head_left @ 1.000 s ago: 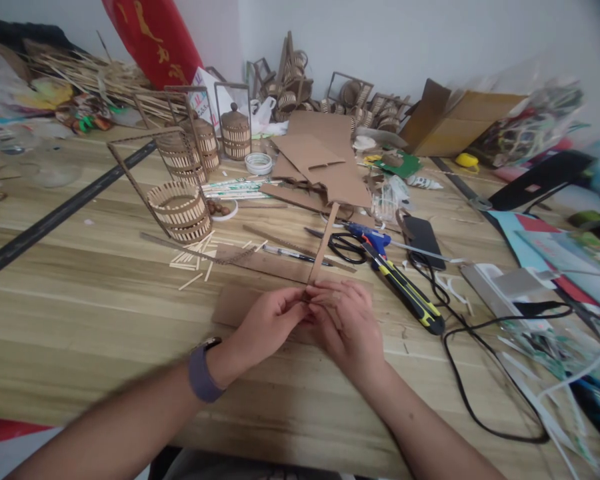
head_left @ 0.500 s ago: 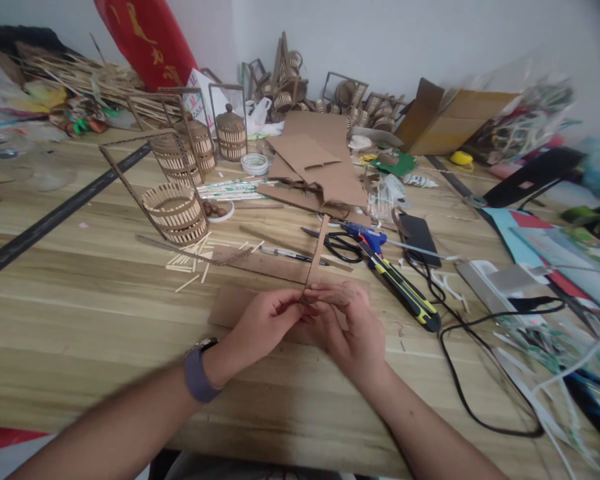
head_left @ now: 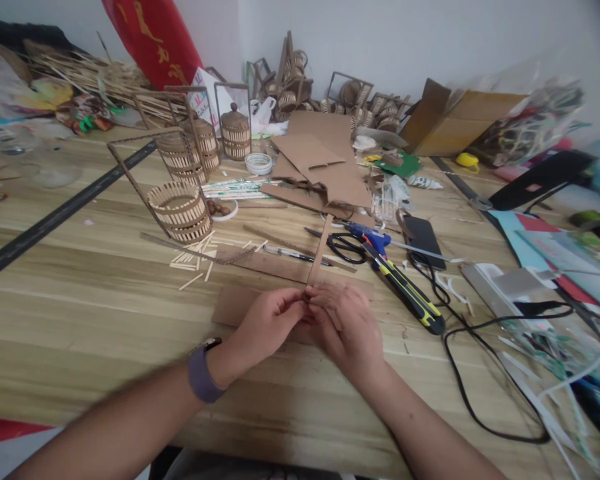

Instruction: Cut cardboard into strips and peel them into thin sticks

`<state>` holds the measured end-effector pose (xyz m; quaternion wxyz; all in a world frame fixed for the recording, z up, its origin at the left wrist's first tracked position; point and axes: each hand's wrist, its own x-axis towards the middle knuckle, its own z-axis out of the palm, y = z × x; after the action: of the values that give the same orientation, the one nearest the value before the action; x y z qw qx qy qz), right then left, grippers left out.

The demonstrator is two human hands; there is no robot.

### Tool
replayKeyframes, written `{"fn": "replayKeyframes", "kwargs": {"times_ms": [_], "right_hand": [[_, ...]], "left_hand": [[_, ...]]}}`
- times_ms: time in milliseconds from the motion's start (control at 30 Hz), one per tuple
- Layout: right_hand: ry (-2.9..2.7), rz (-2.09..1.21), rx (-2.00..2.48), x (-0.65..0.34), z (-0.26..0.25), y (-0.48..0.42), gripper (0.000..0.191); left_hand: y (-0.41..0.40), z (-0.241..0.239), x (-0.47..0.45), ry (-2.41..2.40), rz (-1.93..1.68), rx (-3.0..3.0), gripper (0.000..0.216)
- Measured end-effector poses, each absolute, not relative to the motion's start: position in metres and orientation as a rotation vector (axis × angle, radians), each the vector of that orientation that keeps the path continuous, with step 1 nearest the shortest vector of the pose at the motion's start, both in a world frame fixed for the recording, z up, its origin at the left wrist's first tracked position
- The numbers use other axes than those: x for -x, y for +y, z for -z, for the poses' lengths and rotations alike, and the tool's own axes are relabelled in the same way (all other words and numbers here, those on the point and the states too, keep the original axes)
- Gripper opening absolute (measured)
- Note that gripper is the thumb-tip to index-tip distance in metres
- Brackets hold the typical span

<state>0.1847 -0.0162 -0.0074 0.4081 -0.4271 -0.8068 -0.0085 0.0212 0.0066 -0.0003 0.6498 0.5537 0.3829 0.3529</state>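
A narrow brown cardboard strip [head_left: 321, 249] rises from between my hands and leans away toward the table's middle. My left hand [head_left: 267, 323] pinches its near end, with a grey watch band on that wrist. My right hand [head_left: 347, 325] is closed on the same end from the right, its fingertips meeting the left hand's. Both hands hover over a flat brown cardboard piece [head_left: 233, 303] lying on the wooden table [head_left: 80, 313].
A yellow-black utility knife [head_left: 410, 298], black scissors [head_left: 347, 245], a blue glue gun [head_left: 373, 237] and a phone [head_left: 423, 240] lie to the right, with a black cable [head_left: 460, 373]. Small wooden-slat baskets [head_left: 177, 210], loose sticks [head_left: 193, 260] and cardboard sheets [head_left: 325, 167] sit behind.
The strip's free end sank lower and more away from me over the last second. My hands stayed pinched on its near end and scarcely shifted.
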Motion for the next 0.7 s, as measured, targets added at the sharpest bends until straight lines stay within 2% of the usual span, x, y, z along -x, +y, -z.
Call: {"fn": "replayKeyframes", "kwargs": {"times_ms": [433, 700], "right_hand": [[-1.879, -0.158, 1.181, -0.1874, -0.0006, -0.0205, 0.011], [-1.974, -0.06, 1.042, -0.1828, 0.0046, -0.0186, 0.015]], "left_hand": [[0.0074, 0.0024, -0.0152, 0.858, -0.787, -1.427, 0.023], [0.0075, 0.0032, -0.0179, 0.836, -0.822, -1.336, 0.025]]}}
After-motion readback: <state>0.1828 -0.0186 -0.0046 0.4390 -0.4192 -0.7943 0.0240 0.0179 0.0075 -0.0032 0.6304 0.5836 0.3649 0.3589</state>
